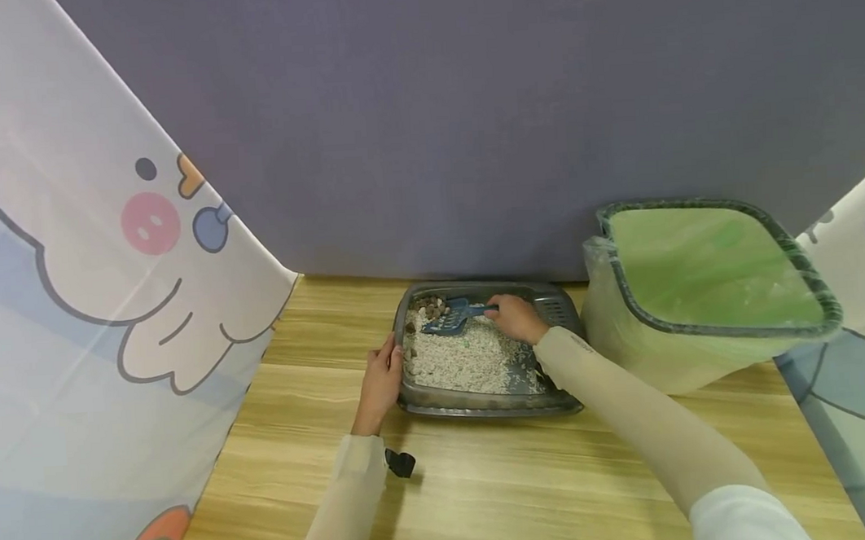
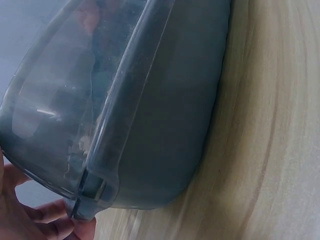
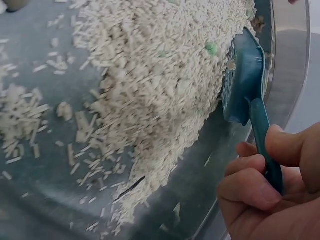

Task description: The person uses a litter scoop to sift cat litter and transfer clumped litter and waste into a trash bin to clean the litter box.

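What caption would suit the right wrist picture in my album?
A right hand grips a teal scoop at the edge of pale litter in a tray.

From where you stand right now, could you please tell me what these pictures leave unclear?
Head view: the handle end of the scoop, hidden by the right grip.
Left wrist view: the contents of the tray, blurred behind its smoky side.
Left wrist view: part of the left grip, cut off by the picture's edge.
Right wrist view: the litter beyond the top edge.
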`<state>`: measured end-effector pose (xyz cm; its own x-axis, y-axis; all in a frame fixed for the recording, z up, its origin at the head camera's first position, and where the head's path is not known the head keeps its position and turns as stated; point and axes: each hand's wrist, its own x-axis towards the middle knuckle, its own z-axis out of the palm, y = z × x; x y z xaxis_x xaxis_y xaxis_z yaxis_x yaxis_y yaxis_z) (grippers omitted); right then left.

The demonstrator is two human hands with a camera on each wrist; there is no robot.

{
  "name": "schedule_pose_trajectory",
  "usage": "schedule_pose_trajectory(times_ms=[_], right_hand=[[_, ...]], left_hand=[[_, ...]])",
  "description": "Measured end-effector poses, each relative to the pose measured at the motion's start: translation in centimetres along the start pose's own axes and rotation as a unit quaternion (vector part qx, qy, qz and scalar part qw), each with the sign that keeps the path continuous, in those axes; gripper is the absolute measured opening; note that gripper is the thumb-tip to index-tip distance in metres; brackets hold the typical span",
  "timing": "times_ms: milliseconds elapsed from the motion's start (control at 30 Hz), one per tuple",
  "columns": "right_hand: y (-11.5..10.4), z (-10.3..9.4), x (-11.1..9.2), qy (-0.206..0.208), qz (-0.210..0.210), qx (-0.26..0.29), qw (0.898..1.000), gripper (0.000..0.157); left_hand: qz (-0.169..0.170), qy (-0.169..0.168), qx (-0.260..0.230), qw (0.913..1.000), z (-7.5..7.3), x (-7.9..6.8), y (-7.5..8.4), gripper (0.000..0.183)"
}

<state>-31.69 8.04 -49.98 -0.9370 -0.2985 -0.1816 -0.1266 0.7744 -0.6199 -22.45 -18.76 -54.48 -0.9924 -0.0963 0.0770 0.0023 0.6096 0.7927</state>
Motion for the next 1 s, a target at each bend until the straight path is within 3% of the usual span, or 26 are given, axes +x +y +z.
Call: schedule_pose_trajectory(times_ms=[367, 500, 667, 867, 1000], right_hand=[[-1.3, 1.0, 1.3, -0.016, 0.008, -0.001, 1.0, 0.035], [-1.4, 1.5, 1.4, -0.055, -0.017, -0.006, 0.998, 0.034], [-1.2, 1.5, 0.6, -0.095, -0.015, 0.016, 0.995, 0.036], [0.1, 0.7, -1.3, -0.079, -0.047, 0.036, 0.995, 0.032], [1.4, 0.0, -2.8, -0.053, -0.046, 0.049, 0.996, 0.031]], left_hand=[[-0.003, 0.001, -0.002, 1.0, -0.1, 0.1, 0.3, 0.051], [-0.011, -0.003, -0.004, 0.9999, -0.2, 0.1, 0.2, 0.052], [-0.008, -0.005, -0.003, 0.9999, -0.2, 0.1, 0.0, 0.052], [-0.01, -0.002, -0.005, 0.9999, -0.1, -0.1, -0.2, 0.052], [-0.014, -0.006, -0.004, 0.9999, -0.2, -0.2, -0.1, 0.053]])
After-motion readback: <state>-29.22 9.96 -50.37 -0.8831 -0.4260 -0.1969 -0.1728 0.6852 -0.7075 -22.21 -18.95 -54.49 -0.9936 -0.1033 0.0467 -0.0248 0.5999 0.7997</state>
